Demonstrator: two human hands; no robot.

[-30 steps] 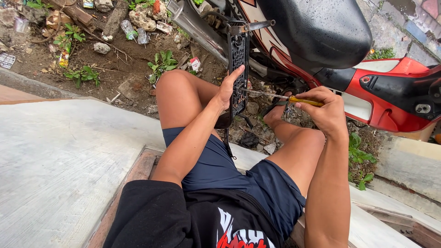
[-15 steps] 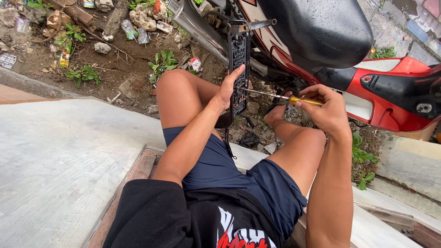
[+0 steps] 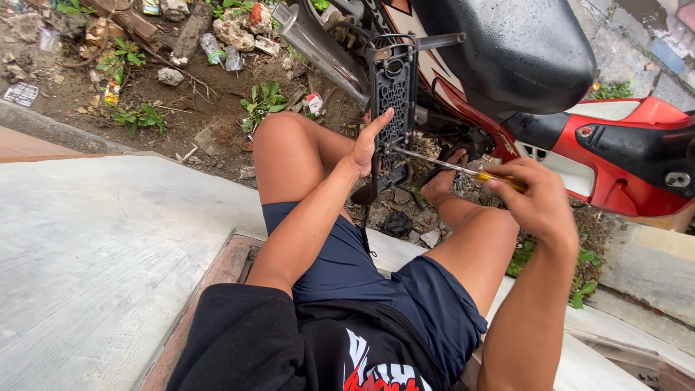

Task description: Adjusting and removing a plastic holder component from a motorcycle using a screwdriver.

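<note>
Left hand [image 3: 371, 145] flat on black grille panel [image 3: 392, 101], fingers apart. Right hand [image 3: 532, 199] fingers clamped on yellow-handled screwdriver [image 3: 463, 170], tip at panel.

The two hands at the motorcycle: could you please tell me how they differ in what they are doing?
The left hand lies flat and open against the black perforated panel, fingers stretched upward; the right hand is curled shut around the yellow-handled screwdriver. The left hand touches the panel directly, while the right hand reaches it only through the screwdriver's shaft. Both are bare and work on that same panel.
</note>
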